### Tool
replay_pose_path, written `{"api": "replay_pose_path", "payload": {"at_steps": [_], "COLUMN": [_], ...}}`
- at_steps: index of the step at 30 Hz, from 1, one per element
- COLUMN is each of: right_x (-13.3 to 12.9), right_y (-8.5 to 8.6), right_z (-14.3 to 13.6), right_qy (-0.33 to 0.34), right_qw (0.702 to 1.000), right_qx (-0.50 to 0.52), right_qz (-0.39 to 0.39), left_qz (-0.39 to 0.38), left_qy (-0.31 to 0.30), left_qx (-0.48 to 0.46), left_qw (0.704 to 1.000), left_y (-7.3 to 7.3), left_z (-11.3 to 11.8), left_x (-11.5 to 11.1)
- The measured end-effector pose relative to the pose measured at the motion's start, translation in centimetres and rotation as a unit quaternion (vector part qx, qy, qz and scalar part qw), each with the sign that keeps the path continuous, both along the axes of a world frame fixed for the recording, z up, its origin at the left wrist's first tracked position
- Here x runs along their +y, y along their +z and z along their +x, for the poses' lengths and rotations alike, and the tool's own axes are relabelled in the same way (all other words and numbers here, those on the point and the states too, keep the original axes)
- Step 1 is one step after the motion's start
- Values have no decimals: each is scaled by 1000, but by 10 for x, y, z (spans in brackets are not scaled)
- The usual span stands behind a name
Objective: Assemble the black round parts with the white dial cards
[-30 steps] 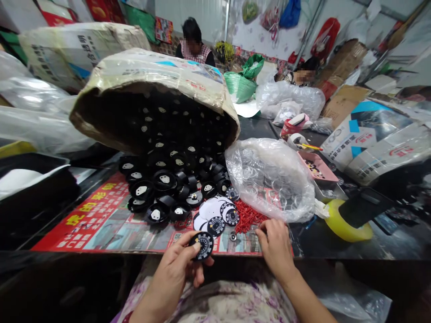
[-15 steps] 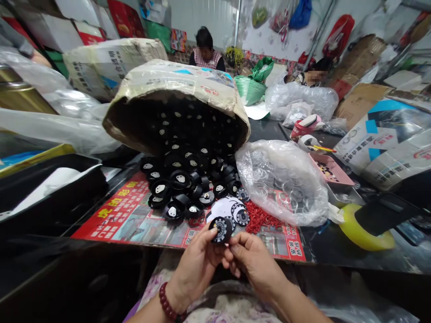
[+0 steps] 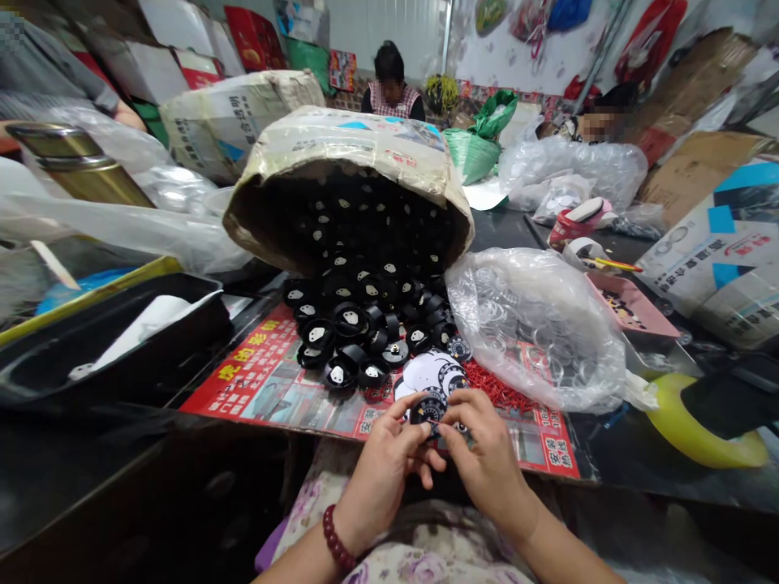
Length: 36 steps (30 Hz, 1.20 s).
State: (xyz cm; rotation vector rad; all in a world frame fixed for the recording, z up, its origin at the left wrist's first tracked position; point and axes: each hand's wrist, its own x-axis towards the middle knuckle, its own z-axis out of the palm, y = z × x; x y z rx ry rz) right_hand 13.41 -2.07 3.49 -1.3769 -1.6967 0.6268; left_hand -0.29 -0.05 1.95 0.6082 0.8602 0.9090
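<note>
Now both hands at one piece: left hand (image 3: 380, 462) closed on black dial (image 3: 433, 405); right hand (image 3: 490, 458) pinched at its face, apparently on thin red pin (image 3: 433, 422).

and here's the round black dial (image 3: 428, 408), pale marks ringing its face, a small yellowish patch at one side, held up in the left hand (image 3: 382, 456), printed side showing. a thin red piece (image 3: 433, 422) sits right at its face, pinched in the right hand (image 3: 487, 454), its tip too small to make out.
</note>
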Motion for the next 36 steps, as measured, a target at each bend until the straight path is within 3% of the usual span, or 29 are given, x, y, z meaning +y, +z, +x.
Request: {"api": "replay_pose_path", "payload": {"at_steps": [6, 20, 24, 29, 36], "right_x": [5, 5, 6, 4, 7], "right_y": [-6, -9, -13, -11, -19], "right_z": [-6, -8, -8, -14, -24], "right_qy": [30, 13, -32, -11, -46], "right_qw": [999, 999, 988, 937, 934], "right_qx": [-38, 32, 123, 299, 311], "right_qz": [19, -32, -93, -182, -172], "left_qz": [3, 28, 39, 37, 17], "left_qy": [-19, -30, -27, -23, 17], "left_qx": [-16, 13, 19, 34, 40], "left_qw": [1000, 999, 999, 998, 999], "left_y": [-2, -9, -5, -5, -13], "left_z": [0, 0, 1, -1, 1], "left_x": [-1, -4, -4, -5, -5]}}
